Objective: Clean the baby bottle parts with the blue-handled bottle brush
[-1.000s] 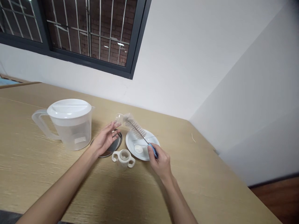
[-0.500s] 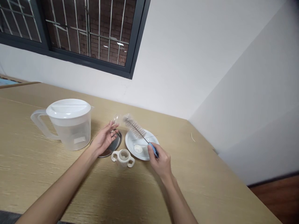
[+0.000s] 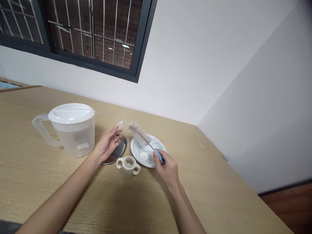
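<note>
My right hand [image 3: 168,167] grips the blue handle of a bottle brush [image 3: 140,134], whose pale bristles point up and left over the plate. Between the fingertips of my left hand [image 3: 109,143] is a clear plastic cap [image 3: 120,124], with its open side facing the brush tip. The two appear close together, and I cannot tell whether they touch. Just below stands a baby bottle [image 3: 128,165] with two cream handles, its top uncovered. On the white plate [image 3: 136,152] lie a small white round piece [image 3: 144,155] and a thin wire-like stick.
A round metal tray [image 3: 122,150] lies partly under my left hand. To the left stands a translucent pitcher [image 3: 78,136] with a white lid. A thin pale strip [image 3: 201,143] lies toward the table's right edge. Behind the table is a white wall with a barred window.
The brush head has dropped slightly and my right hand has shifted a little left. My left hand has moved slightly left with the clear cap. Everything else stays put.
</note>
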A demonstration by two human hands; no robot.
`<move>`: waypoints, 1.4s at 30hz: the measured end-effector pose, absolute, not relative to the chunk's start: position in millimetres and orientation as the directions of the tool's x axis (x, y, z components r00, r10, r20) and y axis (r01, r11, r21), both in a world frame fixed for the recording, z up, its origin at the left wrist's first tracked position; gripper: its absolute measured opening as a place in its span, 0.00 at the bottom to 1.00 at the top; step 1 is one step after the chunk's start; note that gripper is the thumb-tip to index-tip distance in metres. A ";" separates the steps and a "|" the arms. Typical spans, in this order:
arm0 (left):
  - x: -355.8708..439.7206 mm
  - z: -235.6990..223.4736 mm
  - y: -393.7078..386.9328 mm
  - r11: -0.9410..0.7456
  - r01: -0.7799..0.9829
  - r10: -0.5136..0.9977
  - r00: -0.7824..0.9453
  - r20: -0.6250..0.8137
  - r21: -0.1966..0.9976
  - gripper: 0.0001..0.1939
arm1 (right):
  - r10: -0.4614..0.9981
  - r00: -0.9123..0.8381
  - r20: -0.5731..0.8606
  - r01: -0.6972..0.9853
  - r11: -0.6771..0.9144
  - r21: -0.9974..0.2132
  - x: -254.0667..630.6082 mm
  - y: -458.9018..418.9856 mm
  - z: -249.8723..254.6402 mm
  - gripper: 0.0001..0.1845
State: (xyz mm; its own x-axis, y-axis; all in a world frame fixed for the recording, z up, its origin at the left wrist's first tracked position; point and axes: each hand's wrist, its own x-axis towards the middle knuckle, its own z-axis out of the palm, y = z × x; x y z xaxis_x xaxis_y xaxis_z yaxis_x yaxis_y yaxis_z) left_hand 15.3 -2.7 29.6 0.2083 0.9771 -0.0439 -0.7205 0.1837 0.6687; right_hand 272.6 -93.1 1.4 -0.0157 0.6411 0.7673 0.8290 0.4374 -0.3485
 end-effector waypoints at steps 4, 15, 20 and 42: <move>16.4 30.5 -3.3 0.195 -0.715 0.976 0.207 -0.063 0.671 0.10 | 0.610 0.010 0.792 0.823 0.445 -0.353 273.1 -94.7 1.2 0.12; 15.8 31.1 -3.5 0.181 -0.712 0.980 0.186 -0.067 0.678 0.09 | 0.614 -0.022 0.789 0.831 0.450 -0.327 271.9 -92.2 0.9 0.10; 16.0 29.2 -2.4 0.156 -0.704 0.983 0.177 -0.041 0.693 0.08 | 0.583 -0.012 0.812 0.810 0.482 -0.334 272.3 -95.4 1.9 0.09; 16.1 25.2 -2.0 0.110 -0.658 0.991 0.129 -0.033 0.745 0.17 | 0.586 -0.024 0.810 0.816 0.479 -0.324 271.3 -93.9 2.4 0.09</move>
